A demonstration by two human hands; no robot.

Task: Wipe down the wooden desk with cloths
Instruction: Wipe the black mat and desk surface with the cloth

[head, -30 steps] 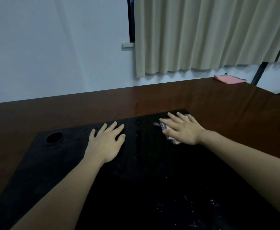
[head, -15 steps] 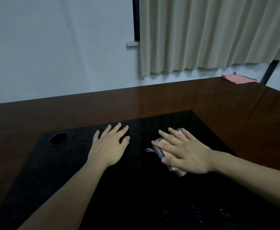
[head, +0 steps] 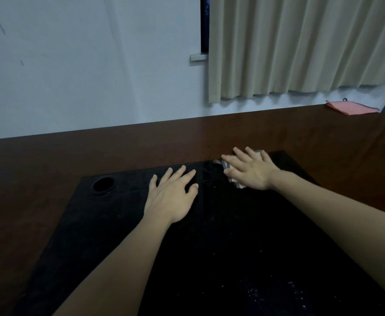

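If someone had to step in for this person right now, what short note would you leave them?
Left hand: flat and bare on the black panel, holding nothing.
Right hand: fingers straight, pressing the checked cloth at the panel's far edge.
Pink cloth: unused at the wooden desk far right corner.
Done: cannot tell how much has been wiped.
Left: white specks on the near panel; the brown wood all round.

Our right hand point(head: 252, 172) hides most of the checked cloth point(head: 227, 167). At two o'clock, the pink cloth point(head: 351, 107) is too small to make out. The desk point(head: 50, 160) runs off-frame.
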